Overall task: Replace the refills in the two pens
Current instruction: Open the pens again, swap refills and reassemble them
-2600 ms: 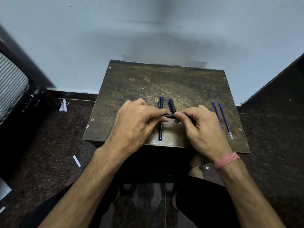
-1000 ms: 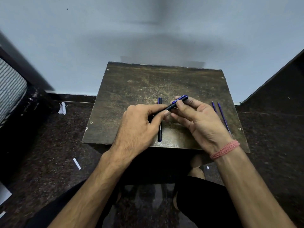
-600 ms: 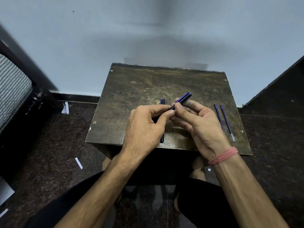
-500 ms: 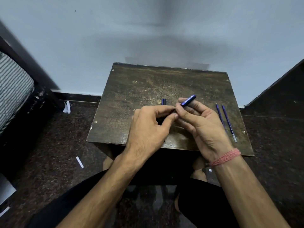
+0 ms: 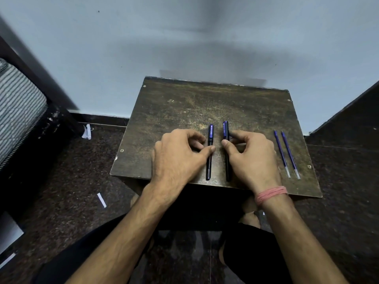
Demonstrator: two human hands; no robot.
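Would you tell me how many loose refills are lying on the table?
2. One refill and a second refill lie side by side near the table's right edge, beyond the right hand. None appears hidden.

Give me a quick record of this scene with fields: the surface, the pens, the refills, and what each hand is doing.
surface: small dark wooden table
left pen: capped, flat on table
right pen: capped, flat, parallel to the other
refills: two loose, side by side, right of the pens
left hand: thumb tip at left pen, not gripping
right hand: fingers against right pen, grip unclear
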